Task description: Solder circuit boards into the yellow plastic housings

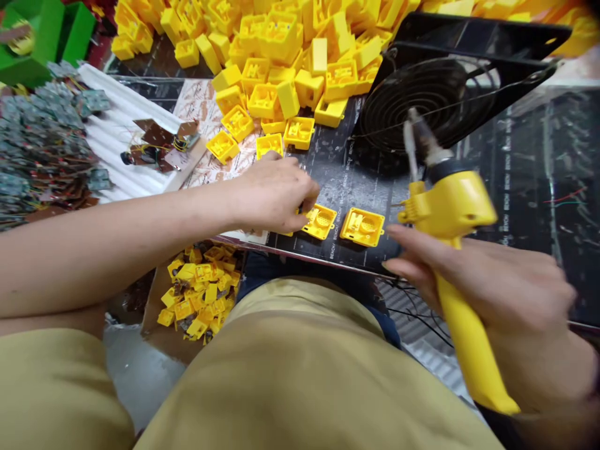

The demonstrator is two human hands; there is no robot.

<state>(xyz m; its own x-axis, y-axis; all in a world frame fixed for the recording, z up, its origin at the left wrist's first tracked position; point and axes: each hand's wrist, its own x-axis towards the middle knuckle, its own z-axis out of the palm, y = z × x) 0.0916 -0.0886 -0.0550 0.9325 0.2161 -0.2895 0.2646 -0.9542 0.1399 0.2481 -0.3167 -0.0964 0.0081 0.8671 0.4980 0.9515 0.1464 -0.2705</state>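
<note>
My right hand [520, 300] is wrapped around the handle of a yellow soldering gun [464, 206]. The gun's metal tip and thin feed tube point up and away, in front of the black fan. My left hand [274, 194] is bent over the near edge of the bench, thumb and forefinger closed at the left side of an open yellow plastic case [321, 221]. Part of another case shows beneath that hand, mostly hidden. To the right, a second open yellow case [362, 227] lies by itself, with a round perforated patch inside.
A heap of yellow cases [281, 37] covers the back of the bench. A black fan [422, 94] stands behind the gun. At left, wired circuit boards [47, 137] pile beside white corrugated foam [126, 137]. Below the edge is a cardboard box [157, 319] of yellow cases.
</note>
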